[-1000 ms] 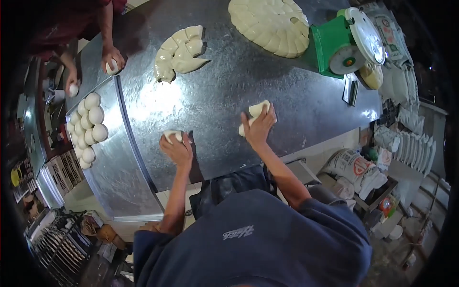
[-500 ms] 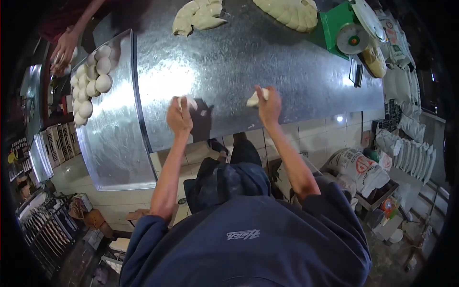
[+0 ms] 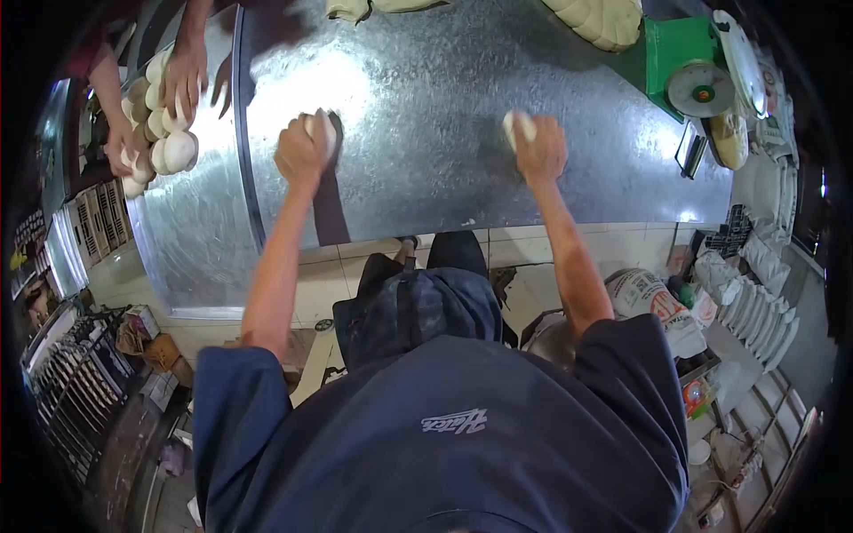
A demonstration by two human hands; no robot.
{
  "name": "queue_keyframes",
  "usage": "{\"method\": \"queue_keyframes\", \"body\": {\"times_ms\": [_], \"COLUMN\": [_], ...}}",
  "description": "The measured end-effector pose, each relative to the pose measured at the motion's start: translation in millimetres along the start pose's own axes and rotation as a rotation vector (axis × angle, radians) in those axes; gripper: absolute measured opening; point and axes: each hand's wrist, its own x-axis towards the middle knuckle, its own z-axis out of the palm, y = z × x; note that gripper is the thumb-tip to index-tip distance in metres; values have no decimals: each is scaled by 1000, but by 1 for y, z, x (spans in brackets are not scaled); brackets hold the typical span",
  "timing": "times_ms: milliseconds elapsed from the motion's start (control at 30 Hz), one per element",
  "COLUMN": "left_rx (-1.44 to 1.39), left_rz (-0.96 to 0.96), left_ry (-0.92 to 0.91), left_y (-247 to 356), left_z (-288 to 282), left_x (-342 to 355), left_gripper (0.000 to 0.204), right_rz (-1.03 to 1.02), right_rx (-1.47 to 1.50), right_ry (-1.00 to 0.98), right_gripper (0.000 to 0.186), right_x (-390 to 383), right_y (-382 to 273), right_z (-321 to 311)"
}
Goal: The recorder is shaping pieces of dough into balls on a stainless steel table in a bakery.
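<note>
Over the metal table both my arms reach out, well apart. My left hand is closed round a pale dough piece, which shows between thumb and fingers. On the right, my right hand curls over a second dough piece, pale and rounded. Each hand is low over the tabletop; the palms are hidden. Left of my left hand, several round dough balls sit grouped on a metal tray. A co-worker's two hands, one a hand from above, touch that group.
At the far edge lie a large dough slab and another dough piece, partly out of view. A green scale stands at the far right, beside a metal scraper. White sacks are below the table's right end.
My hands have moved farther apart, each still with dough. The co-worker's hands have come in onto the dough balls. The whole view has shifted, cutting off more of the far dough.
</note>
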Motion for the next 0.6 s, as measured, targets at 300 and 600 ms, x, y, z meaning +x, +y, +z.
{"method": "queue_keyframes", "body": {"times_ms": [300, 600], "left_rx": [-127, -384], "left_rz": [449, -108], "left_ry": [179, -246], "left_y": [-45, -61], "left_z": [32, -10], "left_x": [-120, -61], "left_gripper": [40, 53], "right_rz": [-20, 44], "right_rx": [204, 385], "right_ry": [83, -304], "right_gripper": [31, 32], "right_x": [-107, -55], "right_y": [-44, 71], "right_z": [-22, -48]}}
